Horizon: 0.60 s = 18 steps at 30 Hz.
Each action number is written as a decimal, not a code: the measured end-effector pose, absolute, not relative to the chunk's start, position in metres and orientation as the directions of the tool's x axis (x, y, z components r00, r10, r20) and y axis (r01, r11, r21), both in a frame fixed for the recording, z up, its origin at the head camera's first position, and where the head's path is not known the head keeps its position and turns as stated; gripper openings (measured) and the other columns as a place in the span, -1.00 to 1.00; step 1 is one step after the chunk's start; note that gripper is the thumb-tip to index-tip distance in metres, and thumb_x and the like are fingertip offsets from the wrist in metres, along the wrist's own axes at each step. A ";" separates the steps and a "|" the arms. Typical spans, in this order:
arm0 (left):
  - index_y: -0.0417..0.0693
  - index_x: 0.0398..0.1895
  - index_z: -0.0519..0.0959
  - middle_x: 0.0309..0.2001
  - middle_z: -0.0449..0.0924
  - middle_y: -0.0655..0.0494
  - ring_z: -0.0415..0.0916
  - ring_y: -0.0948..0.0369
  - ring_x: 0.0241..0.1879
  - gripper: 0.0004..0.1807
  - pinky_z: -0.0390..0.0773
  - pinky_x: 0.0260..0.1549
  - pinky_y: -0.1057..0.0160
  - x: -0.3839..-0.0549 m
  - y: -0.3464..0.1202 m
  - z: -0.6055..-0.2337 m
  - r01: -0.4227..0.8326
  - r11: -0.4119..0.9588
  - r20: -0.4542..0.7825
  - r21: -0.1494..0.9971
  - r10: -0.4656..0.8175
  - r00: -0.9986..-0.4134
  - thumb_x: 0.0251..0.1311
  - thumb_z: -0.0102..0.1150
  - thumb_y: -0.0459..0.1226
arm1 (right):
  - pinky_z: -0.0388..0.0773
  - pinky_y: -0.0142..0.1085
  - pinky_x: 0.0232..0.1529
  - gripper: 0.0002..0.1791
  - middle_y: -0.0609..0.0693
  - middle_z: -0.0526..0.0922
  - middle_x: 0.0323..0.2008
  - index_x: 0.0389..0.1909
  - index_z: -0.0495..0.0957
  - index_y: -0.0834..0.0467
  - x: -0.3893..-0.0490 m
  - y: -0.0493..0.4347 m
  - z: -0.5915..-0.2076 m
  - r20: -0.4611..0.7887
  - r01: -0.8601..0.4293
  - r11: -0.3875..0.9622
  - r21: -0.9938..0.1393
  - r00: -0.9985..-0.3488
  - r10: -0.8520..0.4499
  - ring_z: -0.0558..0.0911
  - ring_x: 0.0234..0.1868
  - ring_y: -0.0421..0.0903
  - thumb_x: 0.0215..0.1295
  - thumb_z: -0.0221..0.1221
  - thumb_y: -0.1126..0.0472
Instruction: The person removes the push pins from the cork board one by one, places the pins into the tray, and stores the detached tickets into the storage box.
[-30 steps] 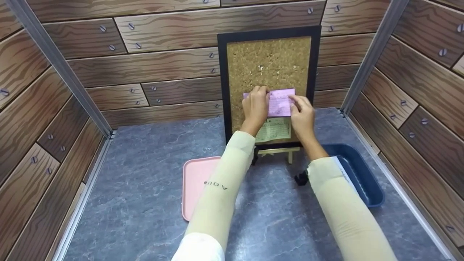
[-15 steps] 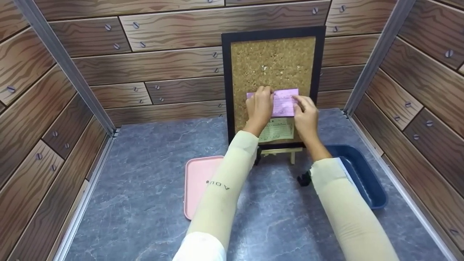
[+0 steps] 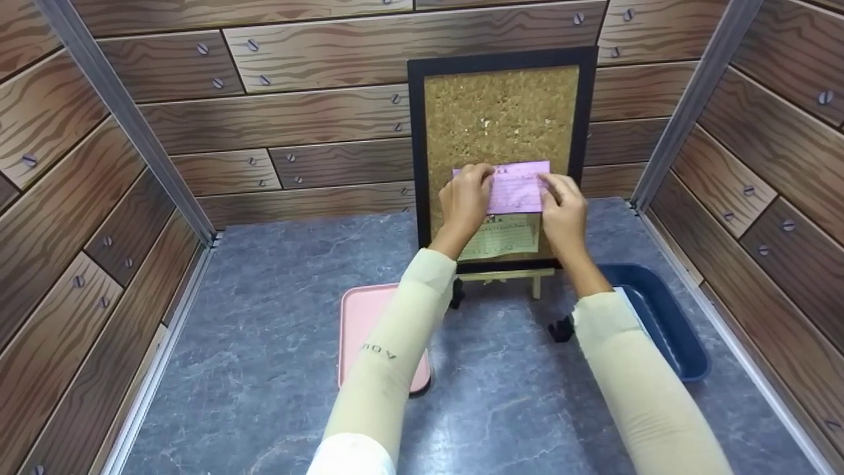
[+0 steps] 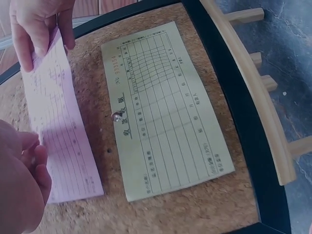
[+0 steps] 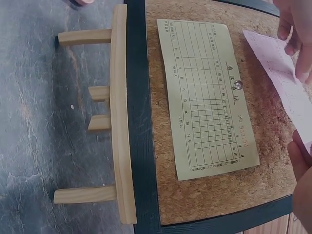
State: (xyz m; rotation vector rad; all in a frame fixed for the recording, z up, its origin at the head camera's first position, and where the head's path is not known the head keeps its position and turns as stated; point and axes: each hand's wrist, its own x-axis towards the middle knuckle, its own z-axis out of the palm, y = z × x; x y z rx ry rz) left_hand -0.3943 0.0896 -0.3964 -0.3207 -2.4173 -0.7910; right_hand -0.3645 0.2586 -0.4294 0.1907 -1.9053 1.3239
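A purple receipt slip point(image 3: 517, 188) lies sideways against the cork board point(image 3: 501, 105), partly lifted from it. My left hand point(image 3: 465, 201) holds its left part near the top edge, with curled fingers covering that area. With thumb and fingers, my right hand point(image 3: 565, 210) pinches the slip's right edge; that grip also shows in the left wrist view, where the right hand point(image 4: 39, 27) is at the top left. Below the slip, a pale green receipt point(image 5: 209, 97) hangs on the board, fixed by a clear-headed push pin point(image 5: 238, 85) at its upper edge.
The black-framed board stands on a wooden easel point(image 5: 122, 112) at the back. A pink tray point(image 3: 362, 310) lies at the left, partly under the left arm. A dark blue bin point(image 3: 686, 356) holding a white sheet stands at the right. Black clips point(image 3: 561, 328) lie in front.
My left hand has shifted slightly left and down along the slip, uncovering more of its printed face. The right hand keeps its grip on the right edge. The head view has turned slightly.
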 end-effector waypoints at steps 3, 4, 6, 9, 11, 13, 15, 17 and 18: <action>0.24 -0.10 0.74 -0.07 0.74 0.33 0.73 0.22 -0.14 -0.83 0.63 -0.29 0.16 -0.391 0.080 -0.400 0.382 0.778 0.584 0.499 0.024 -0.811 0.37 0.20 -0.10 | 0.47 -0.47 0.07 -0.74 0.24 0.68 -0.05 0.00 0.68 0.34 -0.362 0.257 -0.427 0.682 -0.542 0.434 -0.720 -0.669 0.295 0.58 -0.03 -0.20 0.35 0.17 0.46; 0.24 -0.11 0.74 -0.07 0.75 0.33 0.73 0.22 -0.14 -0.84 0.63 -0.28 0.16 -0.390 0.077 -0.401 0.381 0.769 0.582 0.513 0.014 -0.813 0.36 0.20 -0.10 | 0.47 -0.47 0.07 -0.74 0.24 0.68 -0.05 0.00 0.69 0.33 -0.360 0.257 -0.427 0.686 -0.546 0.433 -0.717 -0.665 0.296 0.58 -0.03 -0.22 0.35 0.17 0.47; 0.23 -0.12 0.74 -0.08 0.75 0.33 0.73 0.21 -0.14 -0.85 0.63 -0.28 0.15 -0.387 0.070 -0.403 0.379 0.752 0.577 0.539 -0.002 -0.817 0.35 0.22 -0.10 | 0.46 -0.47 0.07 -0.73 0.23 0.68 -0.07 -0.02 0.70 0.32 -0.358 0.257 -0.426 0.695 -0.554 0.436 -0.709 -0.654 0.299 0.57 -0.04 -0.26 0.34 0.15 0.50; 0.19 -0.14 0.75 -0.11 0.76 0.31 0.72 0.23 -0.14 -0.85 0.63 -0.24 0.14 -0.383 0.060 -0.408 0.384 0.711 0.568 0.589 -0.027 -0.822 0.32 0.25 -0.12 | 0.45 -0.49 0.05 -0.67 0.23 0.68 -0.07 -0.03 0.71 0.31 -0.353 0.259 -0.426 0.708 -0.560 0.448 -0.697 -0.638 0.304 0.55 -0.05 -0.30 0.29 0.10 0.58; 0.17 -0.15 0.75 -0.14 0.76 0.30 0.72 0.26 -0.16 -0.86 0.61 -0.23 0.17 -0.379 0.052 -0.413 0.388 0.678 0.563 0.624 -0.046 -0.825 0.31 0.26 -0.14 | 0.43 -0.51 0.03 -0.64 0.23 0.67 -0.08 -0.04 0.71 0.31 -0.350 0.260 -0.427 0.713 -0.559 0.457 -0.692 -0.630 0.310 0.53 -0.07 -0.31 0.26 0.09 0.61; 0.12 -0.16 0.75 -0.17 0.77 0.27 0.71 0.27 -0.19 -0.87 0.60 -0.22 0.20 -0.375 0.045 -0.418 0.394 0.635 0.556 0.664 -0.067 -0.829 0.29 0.28 -0.16 | 0.42 -0.51 0.02 -0.67 0.23 0.67 -0.07 -0.04 0.71 0.31 -0.346 0.261 -0.426 0.714 -0.558 0.460 -0.690 -0.627 0.311 0.51 -0.08 -0.30 0.28 0.11 0.58; 0.11 -0.17 0.76 -0.19 0.77 0.26 0.70 0.29 -0.22 -0.87 0.59 -0.23 0.23 -0.371 0.036 -0.424 0.387 0.596 0.538 0.704 -0.091 -0.838 0.28 0.30 -0.17 | 0.40 -0.51 0.03 -0.71 0.23 0.66 -0.05 -0.03 0.71 0.32 -0.342 0.262 -0.426 0.715 -0.560 0.457 -0.691 -0.625 0.313 0.50 -0.06 -0.30 0.31 0.14 0.54; 0.08 -0.16 0.75 -0.20 0.76 0.23 0.68 0.28 -0.25 -0.87 0.58 -0.25 0.22 -0.365 0.028 -0.429 0.381 0.559 0.522 0.736 -0.111 -0.845 0.28 0.31 -0.19 | 0.40 -0.50 0.07 -0.73 0.26 0.64 -0.03 -0.01 0.69 0.36 -0.335 0.261 -0.423 0.710 -0.559 0.452 -0.696 -0.630 0.315 0.50 -0.03 -0.29 0.33 0.15 0.51; 0.07 -0.15 0.75 -0.20 0.76 0.21 0.68 0.27 -0.23 -0.86 0.58 -0.23 0.22 -0.363 0.023 -0.432 0.383 0.543 0.520 0.747 -0.118 -0.846 0.27 0.31 -0.20 | 0.40 -0.50 0.07 -0.73 0.29 0.62 -0.01 0.00 0.67 0.39 -0.329 0.260 -0.419 0.707 -0.558 0.447 -0.699 -0.633 0.314 0.50 -0.03 -0.27 0.34 0.15 0.51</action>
